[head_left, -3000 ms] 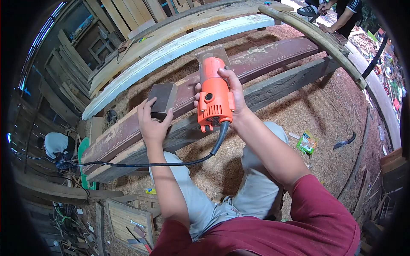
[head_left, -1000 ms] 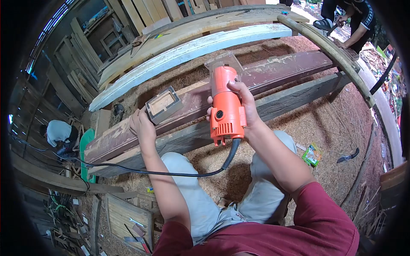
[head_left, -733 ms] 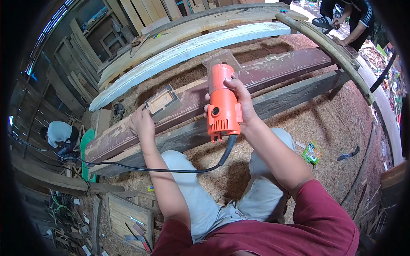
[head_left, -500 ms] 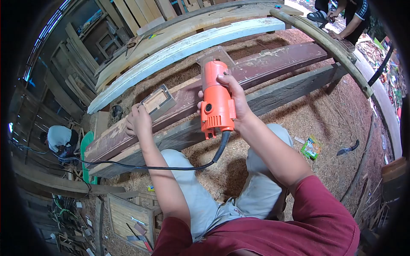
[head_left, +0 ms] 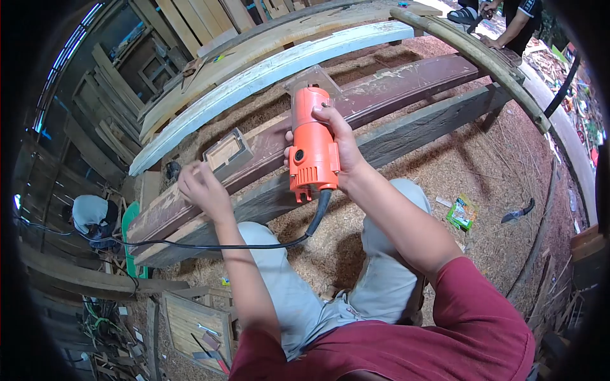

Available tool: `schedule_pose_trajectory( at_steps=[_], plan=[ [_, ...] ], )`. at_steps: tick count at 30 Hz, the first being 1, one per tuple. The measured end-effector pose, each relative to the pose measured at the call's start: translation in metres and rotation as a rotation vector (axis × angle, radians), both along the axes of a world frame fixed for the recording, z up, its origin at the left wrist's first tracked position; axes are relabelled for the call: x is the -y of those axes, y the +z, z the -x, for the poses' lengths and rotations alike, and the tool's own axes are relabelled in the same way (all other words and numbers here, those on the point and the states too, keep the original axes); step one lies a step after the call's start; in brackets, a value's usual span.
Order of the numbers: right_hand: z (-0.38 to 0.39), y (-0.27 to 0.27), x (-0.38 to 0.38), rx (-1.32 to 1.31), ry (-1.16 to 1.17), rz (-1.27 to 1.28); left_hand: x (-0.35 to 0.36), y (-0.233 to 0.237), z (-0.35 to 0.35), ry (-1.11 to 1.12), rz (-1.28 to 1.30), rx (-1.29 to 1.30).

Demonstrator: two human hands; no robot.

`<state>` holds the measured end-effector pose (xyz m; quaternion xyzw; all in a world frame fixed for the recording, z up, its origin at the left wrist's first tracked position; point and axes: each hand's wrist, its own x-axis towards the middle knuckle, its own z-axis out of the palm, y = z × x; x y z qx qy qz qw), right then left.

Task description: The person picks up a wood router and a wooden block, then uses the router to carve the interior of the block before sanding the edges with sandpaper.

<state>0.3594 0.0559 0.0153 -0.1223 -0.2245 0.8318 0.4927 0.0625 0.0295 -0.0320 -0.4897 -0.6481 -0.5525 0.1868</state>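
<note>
An orange trim router (head_left: 312,152) with a clear plastic base stands upright in my right hand (head_left: 338,136), which is wrapped round its body with the thumb on the front. A black power cord runs from its lower end to the left. My left hand (head_left: 204,190) hovers with bent, loosely parted fingers and nothing visible in them. Beside it, a small rectangular wooden frame (head_left: 238,160) rests on a worn reddish-brown plank (head_left: 270,145). The router's bit is hidden from view.
A grey beam (head_left: 419,131) lies alongside the plank, close to my knees. Beyond is a white-painted board (head_left: 279,70). A bamboo pole (head_left: 473,51) crosses at right, near another person's arm (head_left: 511,32). A knife (head_left: 518,213) and green packet (head_left: 462,213) lie on sawdust.
My left hand has come away from the frame's edge, its fingers drawing in. The router stays in my right hand, and the whole view has shifted slightly.
</note>
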Motion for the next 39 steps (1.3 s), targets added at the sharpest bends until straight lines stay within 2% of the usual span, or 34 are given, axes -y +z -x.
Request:
schedule_pose_trajectory(
  at_steps=[2,4,6,9,12,15,22,28,29,32,36,39],
  plan=[
    [-0.002,-0.006,-0.008,-0.035,0.042,0.012,0.046,0.018,-0.047,-0.33,0.003,-0.022],
    [-0.003,-0.007,-0.003,-0.051,0.028,0.041,0.076,0.022,-0.076,-0.559,0.046,-0.205],
    [-0.004,0.008,0.005,-0.047,-0.037,0.06,0.093,0.016,-0.105,-0.669,0.009,-0.3],
    [-0.001,0.003,0.001,-0.09,-0.035,0.051,0.094,0.005,-0.128,-0.672,-0.059,-0.422],
    [-0.003,0.004,0.002,-0.093,-0.062,0.042,0.085,-0.004,-0.137,-0.622,-0.195,-0.379],
    [-0.005,0.006,0.007,-0.068,-0.093,0.043,0.082,0.001,-0.135,-0.608,-0.158,-0.455],
    [-0.011,0.015,0.023,0.033,-0.182,0.021,0.082,-0.01,-0.149,-0.625,-0.188,-0.31],
    [-0.01,0.014,0.026,-0.04,-0.119,0.059,0.09,0.001,-0.142,-0.669,-0.224,-0.375],
    [-0.007,0.029,0.04,0.054,-0.242,0.02,0.095,0.006,-0.14,-0.656,-0.238,-0.381],
    [-0.013,0.022,0.039,-0.014,-0.13,0.013,0.108,0.006,-0.119,-0.746,-0.256,-0.306],
    [-0.008,0.04,0.069,0.033,-0.147,-0.068,0.178,0.045,-0.063,-0.656,0.178,-0.336],
    [0.006,0.044,0.081,0.049,-0.071,-0.08,0.235,0.035,-0.02,-0.462,0.215,-0.256]
  ],
)
